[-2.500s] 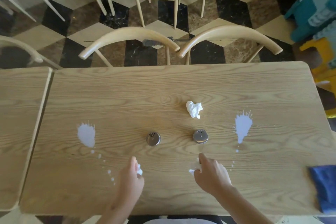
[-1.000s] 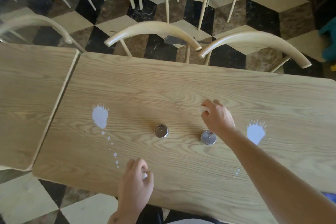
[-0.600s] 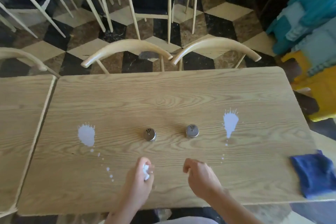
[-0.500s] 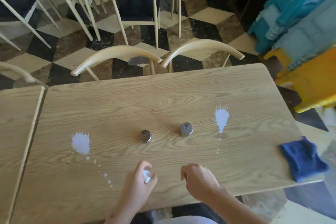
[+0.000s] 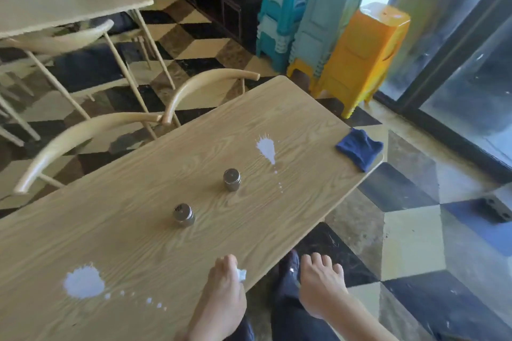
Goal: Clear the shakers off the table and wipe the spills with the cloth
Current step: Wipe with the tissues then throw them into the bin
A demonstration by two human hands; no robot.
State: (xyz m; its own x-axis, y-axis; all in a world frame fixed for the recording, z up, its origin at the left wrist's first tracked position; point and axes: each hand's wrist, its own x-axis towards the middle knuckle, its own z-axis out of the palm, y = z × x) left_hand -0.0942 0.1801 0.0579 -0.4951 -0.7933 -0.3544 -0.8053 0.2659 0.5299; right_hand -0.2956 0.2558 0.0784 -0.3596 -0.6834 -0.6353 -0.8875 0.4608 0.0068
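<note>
Shakers (image 5: 232, 179) stand well beyond both hands (image 5: 224, 289).

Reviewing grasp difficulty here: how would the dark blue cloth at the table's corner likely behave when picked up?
The crumpled dark blue cloth looks soft and bunched, so it would probably sag and unfold rather than hold shape. It overhangs the wooden table edge, so a careless push could slide it off. Likely light, not fragile.

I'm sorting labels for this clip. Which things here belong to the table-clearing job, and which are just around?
Part of the job: two shakers, two white spills, blue cloth, table.

Just around: chairs, stacked stools, far table, tissue scrap in left hand.
</note>
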